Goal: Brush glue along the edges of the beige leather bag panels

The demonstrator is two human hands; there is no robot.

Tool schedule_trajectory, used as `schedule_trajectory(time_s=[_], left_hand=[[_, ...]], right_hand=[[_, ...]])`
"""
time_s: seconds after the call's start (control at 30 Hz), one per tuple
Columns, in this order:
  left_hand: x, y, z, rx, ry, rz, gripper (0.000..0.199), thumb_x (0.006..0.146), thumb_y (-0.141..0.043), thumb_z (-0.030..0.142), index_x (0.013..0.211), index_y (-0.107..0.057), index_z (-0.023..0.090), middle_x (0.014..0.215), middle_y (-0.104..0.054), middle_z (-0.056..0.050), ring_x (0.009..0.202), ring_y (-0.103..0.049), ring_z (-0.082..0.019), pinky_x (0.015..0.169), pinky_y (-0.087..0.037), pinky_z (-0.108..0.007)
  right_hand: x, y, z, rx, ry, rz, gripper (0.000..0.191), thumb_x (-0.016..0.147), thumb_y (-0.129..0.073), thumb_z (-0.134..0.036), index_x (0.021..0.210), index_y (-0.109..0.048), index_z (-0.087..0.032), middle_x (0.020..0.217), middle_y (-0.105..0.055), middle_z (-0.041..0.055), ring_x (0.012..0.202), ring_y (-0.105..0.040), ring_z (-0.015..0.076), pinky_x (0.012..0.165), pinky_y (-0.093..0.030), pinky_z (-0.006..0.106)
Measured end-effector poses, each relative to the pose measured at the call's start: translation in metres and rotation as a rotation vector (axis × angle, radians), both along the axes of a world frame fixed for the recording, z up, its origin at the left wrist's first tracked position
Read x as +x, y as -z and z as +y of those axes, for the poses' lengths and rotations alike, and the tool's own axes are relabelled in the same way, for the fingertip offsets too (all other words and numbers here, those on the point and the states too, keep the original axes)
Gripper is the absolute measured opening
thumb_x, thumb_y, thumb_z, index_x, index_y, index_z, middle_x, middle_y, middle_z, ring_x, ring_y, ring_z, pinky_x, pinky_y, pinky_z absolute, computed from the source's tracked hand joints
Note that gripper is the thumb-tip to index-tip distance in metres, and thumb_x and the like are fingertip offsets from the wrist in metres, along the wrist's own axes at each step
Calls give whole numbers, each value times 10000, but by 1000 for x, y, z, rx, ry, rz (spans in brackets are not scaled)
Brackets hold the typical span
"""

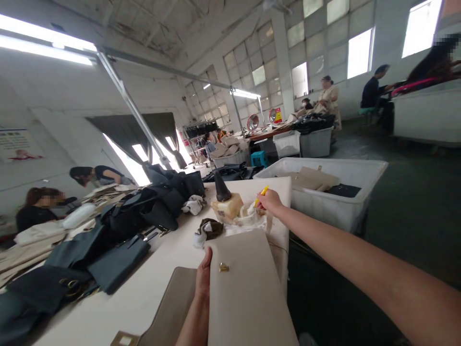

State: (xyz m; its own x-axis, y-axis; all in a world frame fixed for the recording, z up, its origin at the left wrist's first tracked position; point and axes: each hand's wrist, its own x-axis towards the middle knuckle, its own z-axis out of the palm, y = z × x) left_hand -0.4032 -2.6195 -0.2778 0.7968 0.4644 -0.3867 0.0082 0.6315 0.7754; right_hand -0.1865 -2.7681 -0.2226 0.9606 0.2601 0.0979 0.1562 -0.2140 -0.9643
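Gripping the beige bag (248,293) by its left edge, the left hand (203,276) shows in the head view with its thumb along the side; its other fingers are hidden. The bag is at the bottom centre, over the near part of the white table (173,254), its long axis running from the wearer's side away toward the far end of the tabletop, the far end leaning slightly left. Its upturned face is smooth, plain and matte, with straight edges, and a small gold-toned clasp (224,267) sits near the far left corner. Left of the wrist lies a beige flap (176,298) with rounded corners and a gold-toned frame (124,339) at its near end; whether it joins the bag cannot be told. The right hand (271,201) pinches a slim yellow tool (265,190) between thumb and fingers, slanting down toward a crumpled whitish mass (248,211) beside a yellowish block (227,208) that carries a black cone (221,186).
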Motion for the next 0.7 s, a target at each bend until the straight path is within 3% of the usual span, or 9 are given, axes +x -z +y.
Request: schedule_trajectory(time_s=[0.23,0.4,0.53,0.7], left_hand=[[-2,2,3,-145,170,-46,559,861,-454,396,1268,-472,14,866,-695,-179,807,-665,-305,806,-516,-445],[-3,-5,-1,-150,136,-30,516,892,-384,374,1303,-454,70,928,-695,-147,840,-663,-284,843,-504,-439],[-3,-6,-3,-74,118,40,564,894,-351,417,1328,-417,62,896,-700,-144,842,-663,-287,855,-499,-442],[-5,-2,-4,2,122,43,615,900,-317,434,1358,-354,25,801,-703,-154,807,-667,-300,839,-498,-472]], right_hand=[[-17,6,-33,81,36,21,124,821,-487,-199,730,-531,-127,494,-560,11,397,-508,88,365,-404,145],[-36,10,-64,168,88,22,152,844,-478,-219,757,-547,-116,536,-575,8,407,-502,66,377,-411,128],[-70,22,-106,260,94,81,129,841,-487,-229,814,-542,-115,539,-575,1,401,-486,59,372,-400,122],[-122,42,-146,293,-20,173,123,828,-474,-204,777,-535,-111,493,-559,6,367,-460,67,338,-360,125]])
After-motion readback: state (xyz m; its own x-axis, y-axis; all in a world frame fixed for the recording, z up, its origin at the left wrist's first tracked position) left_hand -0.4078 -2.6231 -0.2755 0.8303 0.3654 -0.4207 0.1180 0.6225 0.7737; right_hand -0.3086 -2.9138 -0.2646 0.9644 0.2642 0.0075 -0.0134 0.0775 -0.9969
